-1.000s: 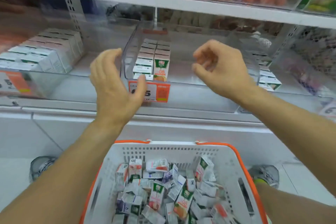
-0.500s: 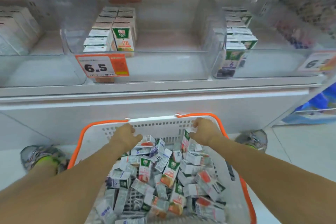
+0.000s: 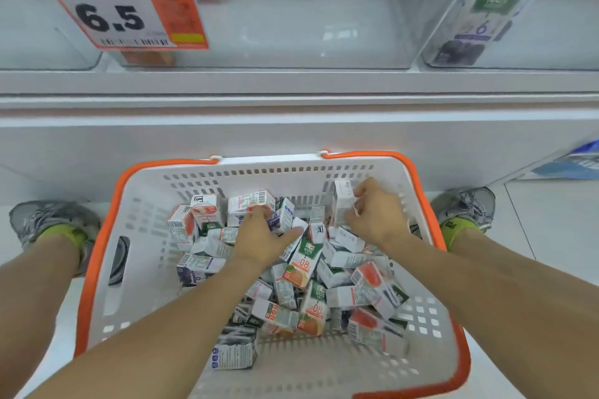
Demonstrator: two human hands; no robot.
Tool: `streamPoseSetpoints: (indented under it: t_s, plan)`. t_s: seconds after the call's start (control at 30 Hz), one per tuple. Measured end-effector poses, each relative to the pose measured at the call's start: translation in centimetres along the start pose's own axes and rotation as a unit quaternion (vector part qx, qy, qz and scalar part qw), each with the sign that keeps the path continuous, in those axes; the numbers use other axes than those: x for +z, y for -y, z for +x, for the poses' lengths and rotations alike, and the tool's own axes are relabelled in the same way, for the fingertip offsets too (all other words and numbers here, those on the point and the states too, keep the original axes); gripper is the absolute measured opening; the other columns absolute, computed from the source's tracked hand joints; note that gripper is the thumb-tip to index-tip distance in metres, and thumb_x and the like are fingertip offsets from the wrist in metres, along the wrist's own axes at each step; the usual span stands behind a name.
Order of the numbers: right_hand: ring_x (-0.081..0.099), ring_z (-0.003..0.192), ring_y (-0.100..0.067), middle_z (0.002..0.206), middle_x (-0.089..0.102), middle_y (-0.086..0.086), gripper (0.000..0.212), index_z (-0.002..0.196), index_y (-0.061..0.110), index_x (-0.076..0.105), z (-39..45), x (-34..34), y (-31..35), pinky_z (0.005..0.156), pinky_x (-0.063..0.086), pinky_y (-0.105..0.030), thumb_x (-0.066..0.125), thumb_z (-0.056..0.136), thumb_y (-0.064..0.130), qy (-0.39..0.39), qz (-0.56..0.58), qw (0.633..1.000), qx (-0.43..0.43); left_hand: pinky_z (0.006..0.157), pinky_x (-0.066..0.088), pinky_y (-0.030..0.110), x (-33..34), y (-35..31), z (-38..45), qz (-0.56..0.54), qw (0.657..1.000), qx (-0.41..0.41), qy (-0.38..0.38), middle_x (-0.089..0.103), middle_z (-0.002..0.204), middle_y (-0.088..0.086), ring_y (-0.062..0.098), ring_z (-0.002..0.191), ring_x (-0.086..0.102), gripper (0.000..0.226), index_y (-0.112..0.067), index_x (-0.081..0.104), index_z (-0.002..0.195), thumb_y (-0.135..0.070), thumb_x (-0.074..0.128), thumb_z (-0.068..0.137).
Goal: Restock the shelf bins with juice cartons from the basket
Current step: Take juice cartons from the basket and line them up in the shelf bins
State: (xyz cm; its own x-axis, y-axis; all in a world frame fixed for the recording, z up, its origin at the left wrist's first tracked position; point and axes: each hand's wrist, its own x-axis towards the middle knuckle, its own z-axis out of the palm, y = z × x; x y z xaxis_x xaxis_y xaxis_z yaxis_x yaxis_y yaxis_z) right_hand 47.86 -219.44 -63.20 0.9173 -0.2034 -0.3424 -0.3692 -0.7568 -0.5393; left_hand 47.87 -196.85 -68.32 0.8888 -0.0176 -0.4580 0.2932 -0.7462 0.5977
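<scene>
White perforated plastic basket [image 3: 389,376], orange rim and handles. Small white juice cartons [image 3: 301,266] inside, printed green, orange, red, purple. Orange-and-white price tag [image 3: 120,6], black numerals.

Left fingers [image 3: 259,211] hidden btwn cartons [image 3: 301,264]

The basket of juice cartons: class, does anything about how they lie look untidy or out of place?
Yes. The cartons lie jumbled in the basket, tipped at every angle, not stacked. Both hands reach in: the right hand grips an upright carton.
</scene>
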Motion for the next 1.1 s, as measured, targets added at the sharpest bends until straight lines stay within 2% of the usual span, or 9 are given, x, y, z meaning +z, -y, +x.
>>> streamPoseSetpoints:
  t_s: [0.1,0.27,0.4,0.53,0.63,0.77,0.83,0.9,1.1]
  plan:
    - [0.058,0.088,-0.016,0.103,0.057,0.0,0.07,0.126,0.013,0.039,0.1,0.6,1.0,0.074,0.051,-0.028,0.08,0.076,0.039,0.036,0.046,0.997,0.052,0.078,0.054,0.039,1.0,-1.2,0.5,-0.013,0.998,-0.03,-0.06,0.062,0.101,0.006,0.027,0.095,0.063,0.059,-0.008,0.045,0.114,-0.042,0.078,0.078]
    - [0.057,0.076,-0.015,0.096,0.065,-0.002,0.053,0.125,0.011,0.043,1.0,1.1,2.1,0.06,0.045,-0.025,0.074,0.084,0.023,0.006,0.053,0.995,0.086,0.072,0.052,0.033,-0.9,-2.0,0.4,-0.133,0.978,-0.162,0.005,0.063,0.089,0.0,0.023,0.086,0.064,0.048,-0.008,0.056,0.106,-0.024,0.084,0.071]
    - [0.064,0.089,-0.021,0.101,0.066,-0.005,0.052,0.124,0.008,0.047,-0.4,-0.9,3.6,0.065,0.046,-0.026,0.074,0.082,0.024,0.046,0.035,0.996,0.07,0.065,0.06,0.04,-6.2,-3.7,-2.2,-0.37,0.854,-0.278,0.238,0.069,0.106,0.016,0.035,0.103,0.068,0.034,-0.007,0.063,0.115,-0.01,0.075,0.084]
    - [0.065,0.067,-0.023,0.079,0.07,-0.008,0.046,0.119,0.006,0.053,-2.5,-5.5,6.5,0.05,0.047,-0.025,0.075,0.08,0.016,0.116,0.153,0.98,0.057,0.096,0.052,0.048,-11.0,-6.5,-5.9,-0.451,0.819,-0.18,0.305,0.054,0.135,0.019,0.034,0.107,0.06,0.029,-0.006,0.064,0.112,-0.006,0.073,0.084]
    - [0.066,0.07,-0.032,0.08,0.07,-0.015,0.038,0.11,0.007,0.056,-4.8,-10.5,9.4,0.051,0.05,-0.028,0.075,0.077,0.007,0.184,0.264,0.946,0.029,0.108,0.042,0.049,-14.8,-9.7,-8.8,-0.465,0.826,-0.083,0.307,0.062,0.13,0.023,0.033,0.104,0.062,0.034,-0.004,0.064,0.114,-0.002,0.07,0.08]
    - [0.069,0.08,-0.026,0.101,0.074,-0.014,0.027,0.113,0.004,0.065,-8.9,-17.5,13.5,0.07,0.053,-0.031,0.069,0.087,0.008,0.243,0.321,0.914,-0.056,0.071,0.055,0.033,-20.7,-13.0,-12.4,-0.432,0.865,0.025,0.253,0.067,0.097,0.02,0.026,0.082,0.061,0.025,-0.001,0.073,0.088,-0.01,0.081,0.067]
    - [0.069,0.089,-0.028,0.108,0.072,-0.017,0.03,0.117,0.003,0.065,-10.2,-19.6,14.8,0.085,0.053,-0.038,0.067,0.088,0.01,0.255,0.358,0.893,-0.094,0.063,0.057,0.032,-22.8,-13.6,-13.5,-0.43,0.88,0.058,0.196,0.058,0.083,0.015,0.023,0.074,0.049,0.051,-0.006,0.073,0.082,-0.023,0.099,0.041]
    - [0.069,0.089,-0.028,0.106,0.071,-0.015,0.031,0.114,0.007,0.066,-11.2,-20.5,15.6,0.08,0.055,-0.036,0.067,0.084,0.015,0.247,0.42,0.864,-0.122,0.066,0.059,0.036,-23.9,-13.4,-14.2,-0.457,0.871,0.088,0.159,0.057,0.075,0.012,0.022,0.071,0.053,0.077,-0.005,0.072,0.091,-0.028,0.103,0.025]
    - [0.073,0.079,-0.036,0.097,0.073,-0.017,0.041,0.116,0.008,0.059,-12.2,-17.1,19.4,0.065,0.059,-0.036,0.071,0.078,0.018,0.142,0.543,0.814,-0.146,0.057,0.059,0.032,-24.0,-12.8,-14.9,-0.498,0.853,0.09,0.124,0.066,0.11,0.021,0.031,0.088,0.075,0.064,-0.008,0.075,0.098,-0.054,0.077,0.054]
